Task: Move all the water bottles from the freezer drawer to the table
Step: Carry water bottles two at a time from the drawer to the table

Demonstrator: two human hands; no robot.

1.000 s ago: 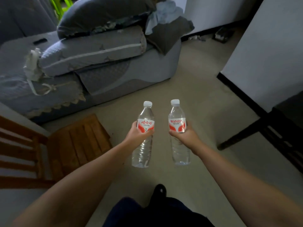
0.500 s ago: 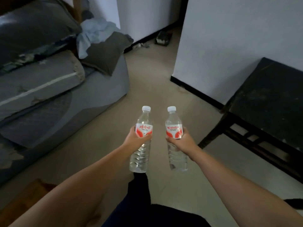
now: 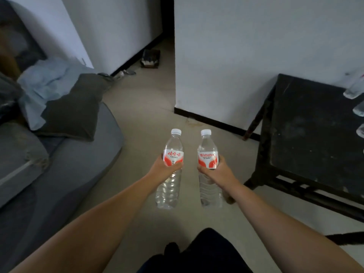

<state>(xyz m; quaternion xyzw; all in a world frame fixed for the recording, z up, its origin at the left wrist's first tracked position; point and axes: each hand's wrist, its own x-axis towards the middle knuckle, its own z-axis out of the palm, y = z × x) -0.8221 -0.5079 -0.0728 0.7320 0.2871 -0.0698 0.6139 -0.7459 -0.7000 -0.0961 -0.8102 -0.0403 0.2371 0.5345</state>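
I hold two clear water bottles upright in front of me, each with a white cap and a red and white label. My left hand [image 3: 164,170] grips the left bottle [image 3: 171,154] around its middle. My right hand [image 3: 218,172] grips the right bottle [image 3: 207,152] the same way. Both bottles hang over the bare floor, side by side and apart. The dark wooden table [image 3: 307,134] stands to the right against the wall. Several more bottles [image 3: 354,89] lie on it at the frame's right edge, partly cut off. The freezer drawer is out of view.
A grey sofa [image 3: 82,158] with cushions and a pale blue cloth [image 3: 43,81] fills the left side. A white wall corner [image 3: 175,75] juts out ahead, with a passage to its left holding shoes [image 3: 150,59]. My dark-clad leg [image 3: 204,251] shows at the bottom.
The view has swung right: the sofa slid left, the wooden chair left the frame, and the dark table with its bottles came into view. Both hands kept their grip.
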